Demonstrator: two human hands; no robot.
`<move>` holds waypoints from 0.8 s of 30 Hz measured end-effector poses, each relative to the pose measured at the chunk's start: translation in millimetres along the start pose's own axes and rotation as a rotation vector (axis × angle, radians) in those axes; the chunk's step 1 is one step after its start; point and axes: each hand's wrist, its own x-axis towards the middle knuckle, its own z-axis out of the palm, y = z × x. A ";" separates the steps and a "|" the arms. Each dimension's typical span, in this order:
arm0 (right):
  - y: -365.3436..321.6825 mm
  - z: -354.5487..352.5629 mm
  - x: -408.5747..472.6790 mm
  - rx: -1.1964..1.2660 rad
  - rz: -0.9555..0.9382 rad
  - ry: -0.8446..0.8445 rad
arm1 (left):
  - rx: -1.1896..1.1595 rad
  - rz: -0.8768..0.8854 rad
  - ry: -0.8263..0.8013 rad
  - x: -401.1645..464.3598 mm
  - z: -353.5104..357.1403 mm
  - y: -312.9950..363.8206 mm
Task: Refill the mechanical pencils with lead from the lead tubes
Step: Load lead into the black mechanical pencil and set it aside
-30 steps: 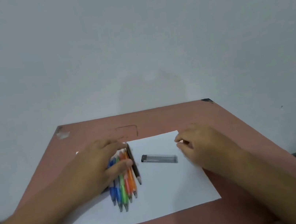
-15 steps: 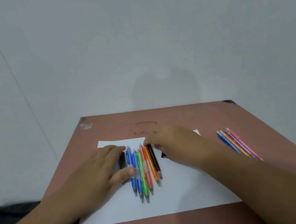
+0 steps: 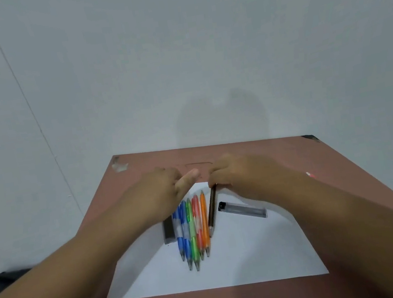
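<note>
Six mechanical pencils [image 3: 192, 228] are seen on a white sheet [image 3: 233, 265], with two lead tubes [image 3: 242, 209] flanking them. The dark pencil [image 3: 212, 210] is pinched by the right hand [image 3: 239, 170]; the left hand [image 3: 163, 189] appears relaxed, thumb extended. A reddish table [image 3: 280, 156] is set against a pale wall [image 3: 177, 62].

blue, green, red, orange pencils [image 3: 192, 228], brown table [image 3: 281, 159], white paper [image 3: 244, 256]

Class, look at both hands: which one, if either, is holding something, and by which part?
The right hand pinches the dark pencil at its far, top end; its tip rests on the paper. The left hand holds nothing.
</note>
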 end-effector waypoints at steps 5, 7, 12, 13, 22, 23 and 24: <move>14.1 -15.2 6.1 0.030 0.225 -0.102 | -0.225 -0.021 -0.036 25.8 6.6 14.6; 16.9 -20.8 11.9 0.069 0.312 -0.138 | -0.228 -0.010 -0.011 31.9 9.5 18.2; 10.0 -14.0 9.0 0.317 0.413 0.118 | -0.119 0.048 0.161 39.1 15.8 7.2; 6.9 -11.0 7.8 0.426 0.456 0.201 | -0.118 0.065 0.203 38.1 17.3 2.0; -7.9 7.3 8.2 1.289 0.802 0.549 | -0.389 0.060 0.275 34.2 26.6 -35.1; -8.5 8.8 8.6 1.314 0.802 0.548 | -0.413 0.062 0.262 34.5 26.5 -36.8; -8.7 10.4 8.5 1.333 0.794 0.545 | -0.432 0.062 0.249 34.7 26.3 -37.9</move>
